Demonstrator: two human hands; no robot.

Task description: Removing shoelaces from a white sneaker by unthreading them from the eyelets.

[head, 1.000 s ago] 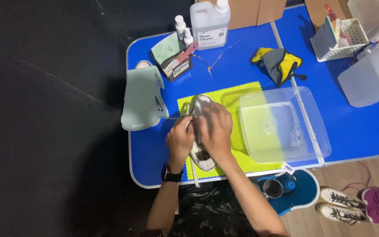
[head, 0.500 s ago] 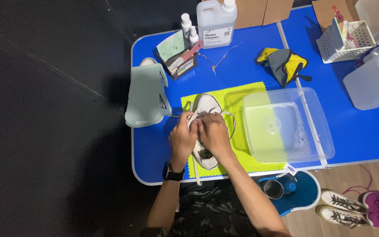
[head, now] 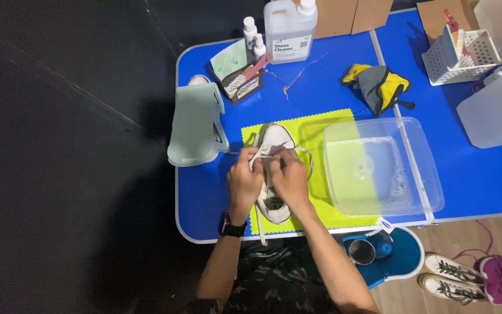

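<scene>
**Both my hands meet, fingers curled**

My two forearms come up from the bottom of the view and angle toward each other. My left hand (head: pixel 244 181) sits with its back to the camera, knuckles up, fingers bent forward and pinched at the tips. A dark watch wraps my left wrist. My right hand (head: pixel 290 177) lies just beside it, nearly touching, also back up, its fingers curled inward and closed at the tips. My right forearm is bare and runs down to the lower right; my left elbow is bent, tucked close to my body.
</scene>
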